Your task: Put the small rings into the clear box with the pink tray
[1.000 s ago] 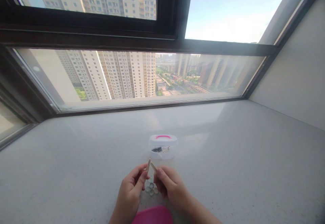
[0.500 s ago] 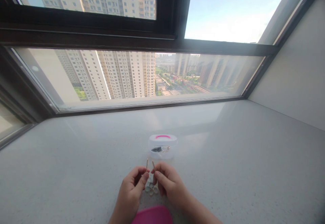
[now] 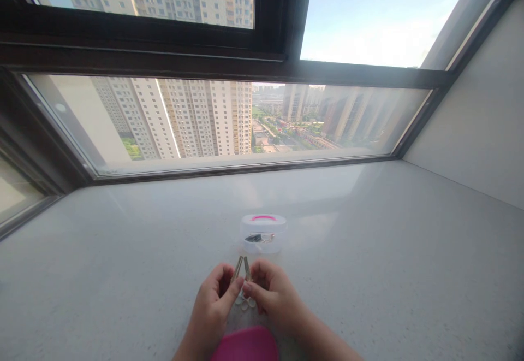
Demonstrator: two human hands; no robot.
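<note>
My left hand (image 3: 213, 301) pinches a slim, gold-brown metallic clip (image 3: 237, 267) between thumb and fingers, its tip pointing up and leaning right. A similar slim clip (image 3: 246, 267) stands up from my right hand (image 3: 274, 293), which is closed on its lower end. The two tips come close together at the top; whether they touch, I cannot tell. Below the fingers, several small pale rings (image 3: 244, 305) lie on the white surface, partly hidden by my hands.
Just beyond my hands stands a clear box (image 3: 264, 246) with a pink handle, holding dark and metallic small items. A pink tray or lid (image 3: 248, 345) lies between my forearms at the bottom edge. The speckled white sill (image 3: 388, 252) runs to a dark window frame (image 3: 204, 177).
My hands have drawn slightly closer together, and the clips have turned so that their broader sides show. The clip tips lean nearer each other. More of the rings is covered.
</note>
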